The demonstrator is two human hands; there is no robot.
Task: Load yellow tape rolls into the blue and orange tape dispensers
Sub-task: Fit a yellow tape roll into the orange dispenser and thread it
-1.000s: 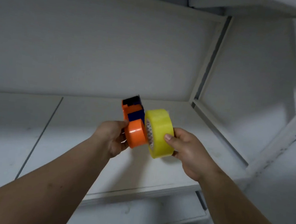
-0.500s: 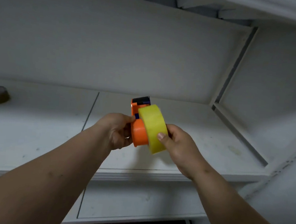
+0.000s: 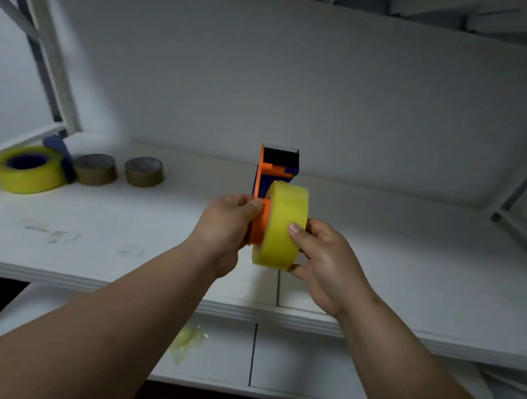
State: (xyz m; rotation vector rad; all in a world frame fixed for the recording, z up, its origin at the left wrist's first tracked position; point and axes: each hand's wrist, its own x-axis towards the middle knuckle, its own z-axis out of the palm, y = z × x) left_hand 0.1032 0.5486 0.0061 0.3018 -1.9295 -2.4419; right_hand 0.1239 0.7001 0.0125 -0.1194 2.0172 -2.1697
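My left hand (image 3: 226,228) grips a blue and orange tape dispenser (image 3: 274,174) held upright above the white shelf (image 3: 121,243). A yellow tape roll (image 3: 280,227) sits partly over the dispenser's orange hub (image 3: 260,221), and my right hand (image 3: 323,264) holds that roll by its outer band, thumb on top. At the far left of the shelf lies a second yellow tape roll (image 3: 28,168) mounted in another blue dispenser (image 3: 60,153).
Two brown tape rolls (image 3: 96,168) (image 3: 144,171) lie flat on the shelf next to the left yellow roll. A crumpled bit of clear yellowish film (image 3: 188,341) lies on the lower shelf. Metal frame posts (image 3: 52,57) rise at both shelf ends.
The view has swung left, bringing the left rolls into sight. The yellow roll has slid further onto the orange hub, and both hands stayed on their objects.
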